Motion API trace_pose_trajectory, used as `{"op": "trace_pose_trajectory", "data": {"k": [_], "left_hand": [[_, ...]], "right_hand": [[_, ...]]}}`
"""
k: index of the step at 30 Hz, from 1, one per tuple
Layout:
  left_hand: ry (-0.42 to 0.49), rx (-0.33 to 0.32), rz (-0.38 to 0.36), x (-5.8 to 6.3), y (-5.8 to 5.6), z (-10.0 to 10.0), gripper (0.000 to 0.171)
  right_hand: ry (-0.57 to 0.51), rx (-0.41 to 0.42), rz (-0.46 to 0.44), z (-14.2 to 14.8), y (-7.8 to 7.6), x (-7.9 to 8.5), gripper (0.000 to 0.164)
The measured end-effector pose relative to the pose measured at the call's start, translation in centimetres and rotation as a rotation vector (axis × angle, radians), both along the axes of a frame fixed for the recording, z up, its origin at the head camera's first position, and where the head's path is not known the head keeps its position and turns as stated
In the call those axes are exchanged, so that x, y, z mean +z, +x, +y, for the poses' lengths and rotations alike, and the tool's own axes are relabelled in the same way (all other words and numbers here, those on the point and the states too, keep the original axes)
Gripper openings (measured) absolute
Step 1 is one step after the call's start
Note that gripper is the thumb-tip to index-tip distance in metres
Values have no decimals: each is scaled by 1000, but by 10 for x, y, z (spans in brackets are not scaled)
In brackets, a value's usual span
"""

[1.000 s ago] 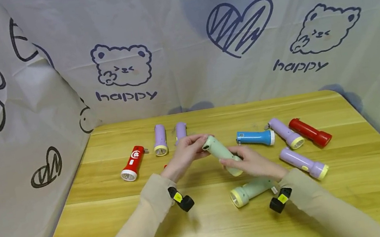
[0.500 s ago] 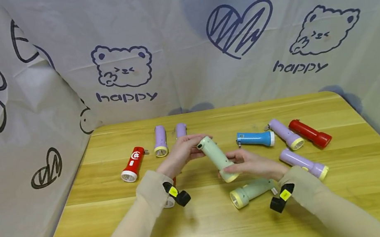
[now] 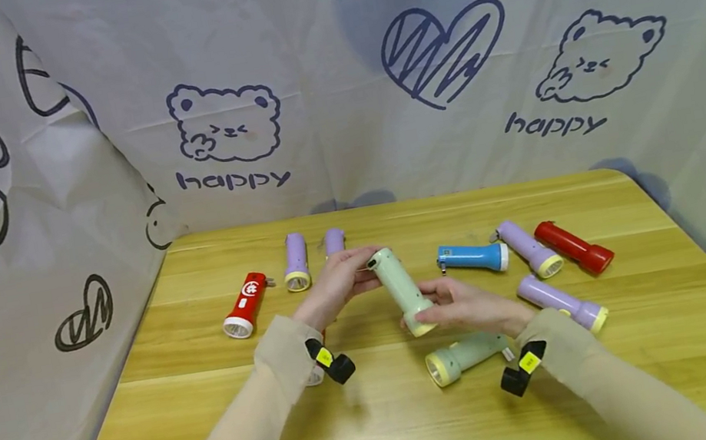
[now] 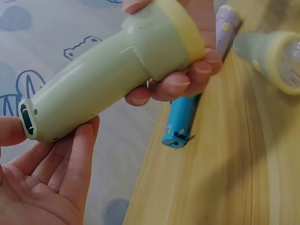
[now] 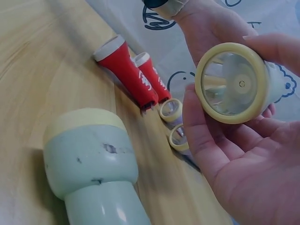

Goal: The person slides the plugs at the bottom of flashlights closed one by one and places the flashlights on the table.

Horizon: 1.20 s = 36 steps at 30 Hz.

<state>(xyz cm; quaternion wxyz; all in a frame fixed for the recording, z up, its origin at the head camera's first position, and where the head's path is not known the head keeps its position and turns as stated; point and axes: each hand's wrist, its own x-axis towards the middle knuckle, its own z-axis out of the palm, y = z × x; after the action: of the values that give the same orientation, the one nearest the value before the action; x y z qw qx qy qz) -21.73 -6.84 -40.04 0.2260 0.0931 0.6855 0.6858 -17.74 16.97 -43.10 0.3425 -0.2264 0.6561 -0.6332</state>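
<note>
Held up over the table is a pale green flashlight (image 3: 400, 290) with a yellow head ring. My left hand (image 3: 338, 281) holds its tail end; in the left wrist view the thumb is at the slotted end and the fingers lie along the underside. My right hand (image 3: 468, 302) grips the head, fingers wrapped round it. The lens (image 5: 229, 84) faces the right wrist camera. A second green flashlight (image 3: 470, 356) lies on the table below my right hand. Under my left wrist, a red flashlight with a white head (image 3: 315, 374) is mostly hidden.
Purple flashlights (image 3: 295, 262) and a red one (image 3: 246, 305) lie on the left of the wooden table (image 3: 388, 432). On the right are a blue flashlight (image 3: 473, 257), two purple ones (image 3: 530, 248) and a dark red one (image 3: 575, 247). A printed curtain (image 3: 333, 99) stands behind.
The held flashlight has moved slightly left and turned more upright between both hands. My left forearm has shifted a little left, showing the red flashlight's white head beneath it.
</note>
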Motion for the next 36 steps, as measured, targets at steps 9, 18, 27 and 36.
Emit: {"op": "trace_pose_trajectory", "data": {"k": [9, 18, 27, 36], "left_hand": [[-94, 24, 123, -2, 2, 0, 46], [-224, 40, 355, -6, 2, -7, 43], [-476, 89, 566, -6, 4, -13, 40], [-657, 115, 714, -18, 9, -29, 34]], "right_hand": [[-87, -24, -61, -4, -3, -7, 73], [-147, -130, -113, -12, -4, -6, 64], [-131, -295, -124, -23, -11, -2, 61], [-82, -446, -156, -36, -28, -2, 59]]}}
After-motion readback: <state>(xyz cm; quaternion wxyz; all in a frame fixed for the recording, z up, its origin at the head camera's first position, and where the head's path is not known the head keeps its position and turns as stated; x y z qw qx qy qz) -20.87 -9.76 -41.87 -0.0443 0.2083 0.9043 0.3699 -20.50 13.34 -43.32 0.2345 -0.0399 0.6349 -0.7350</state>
